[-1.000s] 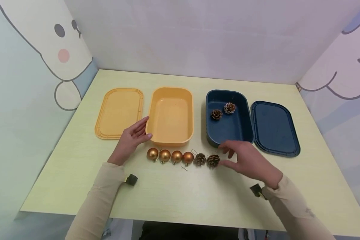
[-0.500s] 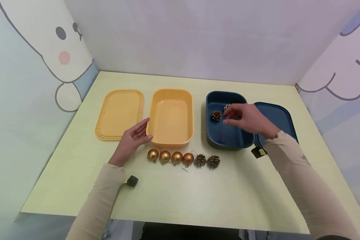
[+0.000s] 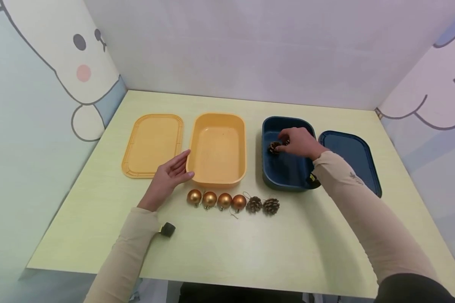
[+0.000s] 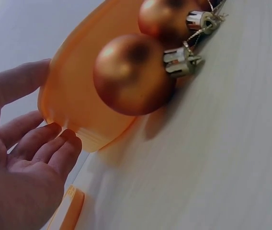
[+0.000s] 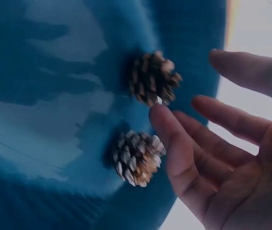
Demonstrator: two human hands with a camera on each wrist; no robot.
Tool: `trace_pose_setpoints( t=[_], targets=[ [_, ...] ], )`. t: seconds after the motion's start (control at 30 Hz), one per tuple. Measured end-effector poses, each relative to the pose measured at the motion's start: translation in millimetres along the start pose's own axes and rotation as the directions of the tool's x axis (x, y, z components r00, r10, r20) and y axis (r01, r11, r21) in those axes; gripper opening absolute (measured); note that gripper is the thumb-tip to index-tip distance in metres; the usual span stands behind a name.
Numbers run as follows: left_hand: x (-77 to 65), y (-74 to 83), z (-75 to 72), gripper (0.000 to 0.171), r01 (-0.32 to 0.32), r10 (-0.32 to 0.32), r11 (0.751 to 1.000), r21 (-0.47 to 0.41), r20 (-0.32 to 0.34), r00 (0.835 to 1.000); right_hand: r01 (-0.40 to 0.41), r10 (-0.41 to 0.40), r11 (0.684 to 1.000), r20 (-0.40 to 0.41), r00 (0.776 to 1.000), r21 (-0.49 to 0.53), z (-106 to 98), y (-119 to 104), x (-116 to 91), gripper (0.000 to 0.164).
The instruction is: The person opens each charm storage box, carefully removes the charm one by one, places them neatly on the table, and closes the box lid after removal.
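In the head view, my left hand (image 3: 166,180) rests its straight fingers and thumb against the left side and near corner of a yellow box (image 3: 218,176). My right hand (image 3: 301,143) is inside the dark blue box (image 3: 288,185), with fingers spread over two pinecones. One brown pinecone (image 3: 274,148) shows beside the thumb; the other is mostly covered there. In the right wrist view a fingertip is close to the brown pinecone, and a white-tipped pinecone (image 5: 138,158) lies below it; whether the finger touches either is unclear. Nothing is held in that hand.
Several copper-coloured bauble ornaments (image 3: 209,200) and two pinecones (image 3: 263,205) with loops line up in front of the boxes. A yellow lid (image 3: 153,146) lies left of the yellow box, a dark blue lid (image 3: 354,155) right of the blue one.
My right hand has moved from beside the front pinecones up into the blue box, then lower and left onto the pinecones there. The left hand stays at the yellow box.
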State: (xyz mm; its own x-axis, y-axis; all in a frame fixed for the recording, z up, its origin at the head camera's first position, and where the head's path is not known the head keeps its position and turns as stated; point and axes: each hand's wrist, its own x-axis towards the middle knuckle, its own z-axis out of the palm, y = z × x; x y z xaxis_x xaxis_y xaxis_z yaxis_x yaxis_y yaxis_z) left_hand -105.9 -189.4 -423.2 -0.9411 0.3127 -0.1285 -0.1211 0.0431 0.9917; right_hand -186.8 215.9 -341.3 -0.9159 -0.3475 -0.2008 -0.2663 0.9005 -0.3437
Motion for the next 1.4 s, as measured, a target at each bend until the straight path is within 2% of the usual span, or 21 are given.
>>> trace_pose_setpoints(
  t=[0.17, 0.3, 0.7, 0.9, 1.07, 1.23, 1.4],
  targets=[
    [0.2, 0.6, 0.5, 0.074, -0.008, 0.008, 1.0, 0.002, -0.001, 1.0, -0.018, 0.022, 0.997, 0.059, 0.998, -0.071, 6.0, -5.7, 9.5, 0.045],
    [0.1, 0.8, 0.7, 0.075, -0.008, 0.008, 1.0, 0.005, 0.0, 1.0, -0.025, 0.033, 0.996, 0.098, 0.995, -0.085, 7.6, -8.9, 12.6, 0.048],
    [-1.4, 2.1, 0.4, 0.074, -0.004, 0.004, 1.0, 0.007, 0.007, 1.0, -0.052, 0.066, 0.993, 0.136, 0.989, -0.102, 12.8, -8.2, 14.1, 0.038],
    [-2.2, 2.8, 0.1, 0.073, -0.009, 0.009, 1.0, 0.007, 0.006, 1.0, -0.04, 0.05, 0.995, 0.117, 0.992, -0.09, 9.6, -11.0, 12.0, 0.035],
    [-2.3, 2.6, 0.0, 0.073, -0.013, 0.012, 1.0, 0.007, 0.003, 1.0, 0.013, -0.008, 0.996, 0.062, 0.998, -0.088, 3.8, -9.3, 5.2, 0.032],
    [-1.3, 0.4, -0.8, 0.073, -0.013, 0.013, 1.0, 0.01, 0.005, 1.0, 0.06, -0.058, 0.994, 0.027, 0.998, -0.09, -1.5, -8.0, -7.6, 0.03],
    [-1.1, -0.6, -0.9, 0.073, -0.012, 0.012, 1.0, 0.005, 0.004, 1.0, 0.065, -0.065, 0.998, 0.004, 0.998, -0.018, -6.6, -9.9, -25.5, 0.033]
  ],
)
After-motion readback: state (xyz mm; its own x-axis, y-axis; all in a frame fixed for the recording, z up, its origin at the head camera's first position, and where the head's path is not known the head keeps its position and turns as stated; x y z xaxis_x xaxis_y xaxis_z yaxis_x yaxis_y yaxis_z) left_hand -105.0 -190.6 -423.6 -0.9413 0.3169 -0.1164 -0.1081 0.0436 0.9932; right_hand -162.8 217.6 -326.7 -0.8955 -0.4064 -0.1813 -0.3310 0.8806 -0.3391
